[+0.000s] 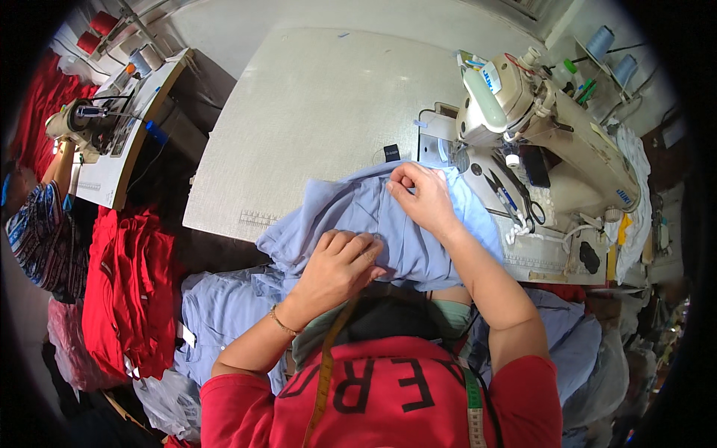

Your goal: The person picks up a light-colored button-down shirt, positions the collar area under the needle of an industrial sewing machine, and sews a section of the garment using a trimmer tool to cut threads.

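A light blue garment (321, 213) lies bunched over the front edge of the sewing table, its near part hanging toward my lap. My left hand (342, 261) is closed on its near edge, fingers curled over the cloth. Farther up and to the right, my right hand (422, 196) rests on the same garment with thumb and fingers drawn together in a pinch on the cloth; the fingertips are partly hidden. Just beyond the cloth lies a small black label (391, 153). The sewing machine (515, 104) stands to the right of it, its needle area beyond my right hand.
Scissors (532, 205) and a dark phone (535, 166) lie by the machine. Light blue garments (224, 313) hang at the left beside red ones (131, 291). Another person (48, 231) works at a second machine table at the far left. Thread cones (600, 42) stand at the back right.
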Motion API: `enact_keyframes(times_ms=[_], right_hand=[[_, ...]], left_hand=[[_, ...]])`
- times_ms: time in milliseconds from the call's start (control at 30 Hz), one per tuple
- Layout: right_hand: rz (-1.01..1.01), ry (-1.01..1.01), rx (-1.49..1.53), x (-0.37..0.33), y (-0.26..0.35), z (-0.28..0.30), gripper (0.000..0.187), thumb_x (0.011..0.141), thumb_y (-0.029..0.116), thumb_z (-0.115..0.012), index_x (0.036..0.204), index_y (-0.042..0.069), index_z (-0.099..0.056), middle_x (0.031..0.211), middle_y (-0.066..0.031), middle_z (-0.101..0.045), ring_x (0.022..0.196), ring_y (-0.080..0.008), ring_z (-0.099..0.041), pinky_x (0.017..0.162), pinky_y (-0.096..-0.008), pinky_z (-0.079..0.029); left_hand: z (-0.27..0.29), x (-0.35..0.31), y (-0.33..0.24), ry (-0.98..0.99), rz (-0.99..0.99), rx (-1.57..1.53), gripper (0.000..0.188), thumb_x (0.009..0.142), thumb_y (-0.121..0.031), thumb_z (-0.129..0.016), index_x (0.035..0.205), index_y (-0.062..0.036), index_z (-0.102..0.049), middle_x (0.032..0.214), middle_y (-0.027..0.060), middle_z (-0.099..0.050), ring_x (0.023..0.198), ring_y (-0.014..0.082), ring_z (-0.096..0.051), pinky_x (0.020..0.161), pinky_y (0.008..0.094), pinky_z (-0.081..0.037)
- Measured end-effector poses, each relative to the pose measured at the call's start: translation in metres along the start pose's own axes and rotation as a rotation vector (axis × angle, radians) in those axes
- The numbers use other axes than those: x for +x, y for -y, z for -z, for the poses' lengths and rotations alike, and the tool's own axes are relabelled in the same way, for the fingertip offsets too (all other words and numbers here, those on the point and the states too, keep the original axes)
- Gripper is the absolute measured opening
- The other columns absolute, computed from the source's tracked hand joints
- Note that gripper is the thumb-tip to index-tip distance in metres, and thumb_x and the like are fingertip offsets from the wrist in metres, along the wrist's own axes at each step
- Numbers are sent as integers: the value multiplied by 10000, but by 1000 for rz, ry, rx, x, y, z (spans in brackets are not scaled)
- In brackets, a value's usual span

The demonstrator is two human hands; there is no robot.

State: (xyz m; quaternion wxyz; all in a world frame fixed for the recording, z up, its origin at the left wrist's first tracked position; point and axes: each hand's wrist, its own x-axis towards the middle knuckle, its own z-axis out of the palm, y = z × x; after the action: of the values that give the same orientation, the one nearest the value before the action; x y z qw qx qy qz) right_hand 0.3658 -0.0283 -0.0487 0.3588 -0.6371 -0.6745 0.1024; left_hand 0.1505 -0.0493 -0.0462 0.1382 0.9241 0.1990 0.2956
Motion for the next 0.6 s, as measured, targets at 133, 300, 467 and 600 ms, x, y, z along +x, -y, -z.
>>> enact_keyframes(times_ms=[133, 300, 467, 600], right_hand=[[18, 29, -53, -2, -2, 0, 151, 780, 215, -645, 770, 80, -579, 693, -21, -568, 656, -186, -537, 686, -331, -341], [-5, 17, -48, 1, -3, -6, 127, 788, 185, -616, 766, 74, -560, 675, -33, -556, 658, -205, -538, 675, -350, -328], [-10, -21, -86, 0, -6, -12, 104, 787, 161, -593, 759, 74, -543, 672, -39, -555, 660, -218, -539, 673, -356, -323], [1, -37, -87, 2, -5, -12, 104, 790, 170, -594, 759, 81, -551, 680, -34, -561, 670, -215, -545, 679, -357, -324]], left_hand=[[-2, 1, -4, -8, -22, 24, 359, 718, -169, -713, 1024, -41, -577, 1074, 85, -557, 937, 252, -522, 823, 378, -409], [-13, 0, -5, -59, 9, -11, 314, 714, -119, -703, 982, -28, -564, 1079, 95, -560, 926, 265, -529, 809, 379, -422], [-17, -4, -6, -73, 9, -36, 311, 704, -96, -703, 972, -25, -562, 1070, 98, -563, 892, 266, -533, 777, 372, -430], [-15, -1, -3, -65, 8, -42, 303, 701, -93, -707, 962, -27, -570, 1071, 96, -567, 885, 260, -534, 771, 368, -428]])
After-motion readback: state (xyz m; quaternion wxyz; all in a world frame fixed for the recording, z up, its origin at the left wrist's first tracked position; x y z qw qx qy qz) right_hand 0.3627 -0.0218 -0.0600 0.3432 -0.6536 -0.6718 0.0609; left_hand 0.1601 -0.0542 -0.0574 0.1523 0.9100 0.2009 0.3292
